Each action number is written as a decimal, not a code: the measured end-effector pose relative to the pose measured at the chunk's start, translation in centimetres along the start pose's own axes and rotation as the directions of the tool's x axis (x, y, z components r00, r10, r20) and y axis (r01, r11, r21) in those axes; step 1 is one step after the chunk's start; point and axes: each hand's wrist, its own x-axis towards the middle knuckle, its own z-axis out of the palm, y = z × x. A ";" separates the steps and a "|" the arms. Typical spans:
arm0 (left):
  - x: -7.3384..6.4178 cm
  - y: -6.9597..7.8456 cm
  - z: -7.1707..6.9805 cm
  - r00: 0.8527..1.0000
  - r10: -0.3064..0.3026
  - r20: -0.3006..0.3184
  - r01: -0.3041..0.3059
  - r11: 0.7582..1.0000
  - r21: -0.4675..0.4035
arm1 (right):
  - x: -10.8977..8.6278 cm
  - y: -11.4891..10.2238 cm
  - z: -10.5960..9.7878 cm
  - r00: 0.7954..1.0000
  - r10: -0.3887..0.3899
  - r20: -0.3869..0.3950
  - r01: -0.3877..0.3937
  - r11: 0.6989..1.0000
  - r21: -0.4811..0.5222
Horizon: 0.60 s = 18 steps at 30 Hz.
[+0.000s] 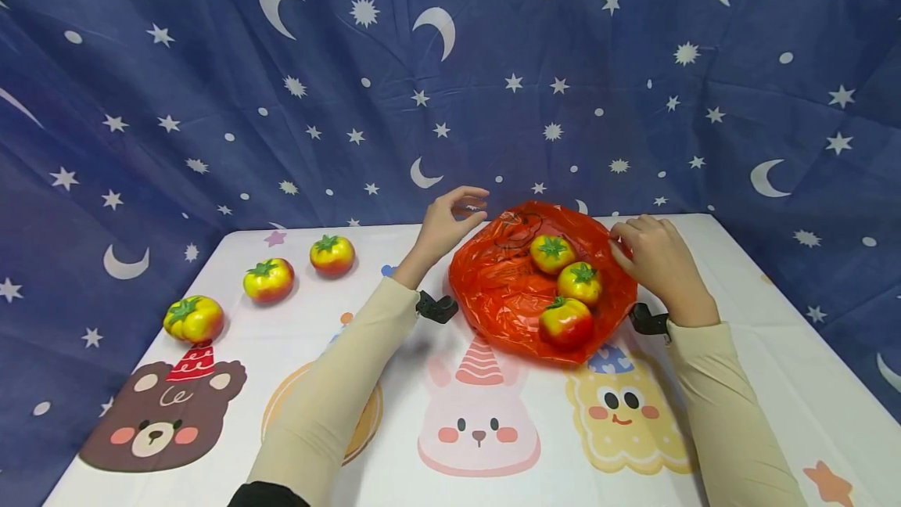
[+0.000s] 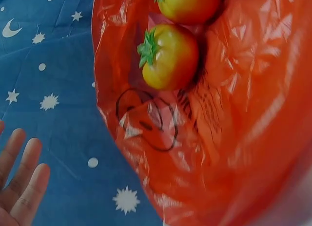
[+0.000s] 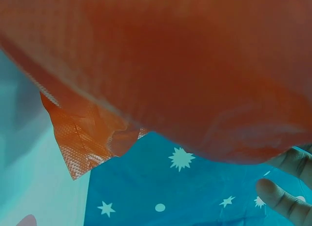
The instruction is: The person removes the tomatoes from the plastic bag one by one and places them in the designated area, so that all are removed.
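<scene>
A red plastic bag (image 1: 493, 288) lies spread on the table with its mouth wide, a drawn face printed on its film. Inside it sit three yellow-red tomatoes with green leafy tops: one at the back (image 1: 552, 254), one in the middle (image 1: 580, 283), one in front (image 1: 566, 322). My left hand (image 1: 450, 221) hovers just off the bag's back left edge, fingers spread and holding nothing. At the right rim, my right hand (image 1: 658, 260) has its thumb and fingers apart; in the right wrist view the bag's film (image 3: 195, 80) partly covers one finger.
Three more tomatoes stand in a slanting row on the left: near (image 1: 194, 319), middle (image 1: 269, 281) and far (image 1: 332, 256). The white tablecloth (image 1: 394, 444) carries cartoon prints. A blue curtain (image 1: 493, 61) with moons and stars hangs behind the table.
</scene>
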 end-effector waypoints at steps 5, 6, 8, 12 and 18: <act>0.5 0.2 1.4 1.000 0.018 0.001 -0.018 1.000 -0.026 | 0.0 -0.1 -0.1 1.000 -0.004 -0.003 0.004 1.000 0.004; 0.6 0.2 1.7 1.000 0.020 0.003 -0.020 0.999 -0.033 | 0.0 -0.1 -0.1 1.000 -0.004 -0.002 0.004 1.000 0.004; 0.8 0.2 2.2 1.000 0.021 0.008 -0.021 0.999 -0.035 | 0.0 -0.1 -0.2 1.000 -0.004 -0.001 0.004 1.000 -0.001; 1.1 0.3 3.2 1.000 0.011 0.016 -0.010 0.999 -0.041 | 0.0 -0.1 -0.2 1.000 0.002 0.006 -0.002 1.000 -0.004; 1.3 0.4 4.6 0.999 -0.008 0.032 0.010 0.998 -0.057 | -0.1 0.0 -0.1 1.000 0.005 0.007 -0.005 1.000 -0.006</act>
